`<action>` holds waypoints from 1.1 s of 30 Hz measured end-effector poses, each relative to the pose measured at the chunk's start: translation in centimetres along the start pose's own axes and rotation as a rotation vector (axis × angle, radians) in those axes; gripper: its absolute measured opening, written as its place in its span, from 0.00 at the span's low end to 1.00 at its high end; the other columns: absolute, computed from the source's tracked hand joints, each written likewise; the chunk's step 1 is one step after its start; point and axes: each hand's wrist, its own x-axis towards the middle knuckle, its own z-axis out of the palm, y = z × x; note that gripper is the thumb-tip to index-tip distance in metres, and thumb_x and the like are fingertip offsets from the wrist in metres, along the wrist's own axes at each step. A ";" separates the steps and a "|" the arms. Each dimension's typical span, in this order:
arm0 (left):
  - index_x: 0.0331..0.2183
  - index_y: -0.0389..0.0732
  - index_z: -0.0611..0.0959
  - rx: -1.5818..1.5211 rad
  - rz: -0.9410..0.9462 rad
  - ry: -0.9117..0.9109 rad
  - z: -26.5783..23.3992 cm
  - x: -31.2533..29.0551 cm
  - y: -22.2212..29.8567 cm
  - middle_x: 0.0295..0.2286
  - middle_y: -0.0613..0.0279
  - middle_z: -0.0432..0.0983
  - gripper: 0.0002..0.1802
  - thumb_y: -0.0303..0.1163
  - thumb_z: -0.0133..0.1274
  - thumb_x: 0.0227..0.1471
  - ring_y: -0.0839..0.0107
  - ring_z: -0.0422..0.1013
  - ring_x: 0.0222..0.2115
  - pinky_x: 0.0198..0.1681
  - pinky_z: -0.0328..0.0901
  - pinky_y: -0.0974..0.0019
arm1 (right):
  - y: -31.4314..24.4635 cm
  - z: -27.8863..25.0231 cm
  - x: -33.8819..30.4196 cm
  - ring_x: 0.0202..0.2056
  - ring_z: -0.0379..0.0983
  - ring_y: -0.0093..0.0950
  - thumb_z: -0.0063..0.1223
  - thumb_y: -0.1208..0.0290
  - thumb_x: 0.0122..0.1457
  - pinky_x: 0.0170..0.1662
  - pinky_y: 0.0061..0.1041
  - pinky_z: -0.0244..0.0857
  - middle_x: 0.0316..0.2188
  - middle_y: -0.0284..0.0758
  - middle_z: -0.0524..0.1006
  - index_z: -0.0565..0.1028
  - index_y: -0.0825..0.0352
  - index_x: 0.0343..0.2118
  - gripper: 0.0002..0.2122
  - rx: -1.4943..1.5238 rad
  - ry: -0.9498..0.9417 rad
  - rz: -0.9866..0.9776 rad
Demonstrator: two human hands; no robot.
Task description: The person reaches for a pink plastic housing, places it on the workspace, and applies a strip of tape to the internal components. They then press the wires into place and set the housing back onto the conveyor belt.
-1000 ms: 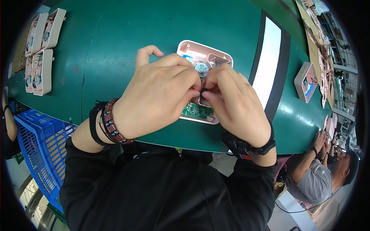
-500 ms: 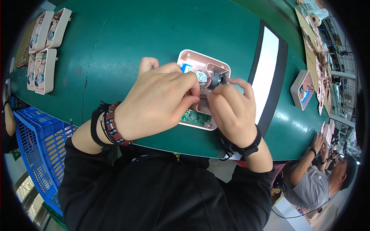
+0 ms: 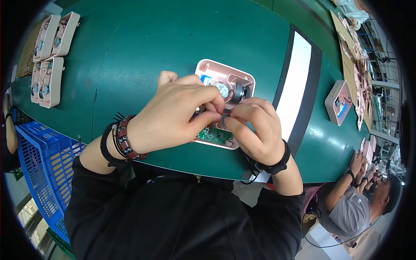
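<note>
In front of me a pale pink plastic housing (image 3: 225, 64) lies with its hollow side up on the green table. It holds a green circuit board (image 3: 215, 135), a round silvery part (image 3: 222, 90), a black round part that looks like a speaker (image 3: 239, 92) and a blue part (image 3: 206, 80). Over the housing, my left hand (image 3: 171, 112) pinches thin wires between thumb and forefinger. My right hand (image 3: 258, 125) is closed on a small dark grey piece (image 3: 226, 113) beside those fingertips. Whether the wires run into that piece is hidden by the fingers.
Several similar filled housings (image 3: 52, 82) stand at the far left. Another housing (image 3: 338, 102) is at the right, beyond a white strip with dark borders (image 3: 297, 71). A blue crate (image 3: 47, 173) stands at lower left; a co-worker (image 3: 353, 208) sits at the right.
My right hand has come down from the black round part to my left fingertips, closing on the small dark piece. The housing has shifted slightly left and nearer.
</note>
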 end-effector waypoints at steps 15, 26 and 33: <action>0.30 0.48 0.82 0.042 0.034 0.022 0.0 -0.1 0.3 0.23 0.78 0.75 0.06 0.28 0.60 0.47 0.78 0.68 0.31 0.41 0.47 0.64 | -0.3 0.5 -0.4 0.33 0.74 0.31 0.64 0.79 0.45 0.45 0.36 0.66 0.32 0.34 0.76 0.75 0.67 0.35 0.12 0.003 0.070 0.112; 0.28 0.48 0.80 0.071 0.032 0.079 0.3 -0.3 0.2 0.23 0.78 0.74 0.08 0.26 0.62 0.43 0.77 0.67 0.30 0.39 0.47 0.63 | -1.1 0.8 -0.6 0.36 0.74 0.22 0.68 0.63 0.43 0.54 0.37 0.52 0.34 0.26 0.76 0.79 0.55 0.35 0.14 -0.324 0.110 0.148; 0.27 0.48 0.80 0.184 0.071 0.116 0.3 -0.4 0.4 0.23 0.77 0.74 0.08 0.26 0.63 0.42 0.76 0.67 0.30 0.39 0.47 0.62 | -1.2 0.9 0.0 0.37 0.74 0.21 0.66 0.62 0.44 0.55 0.37 0.50 0.33 0.24 0.75 0.77 0.57 0.29 0.10 -0.330 0.040 0.176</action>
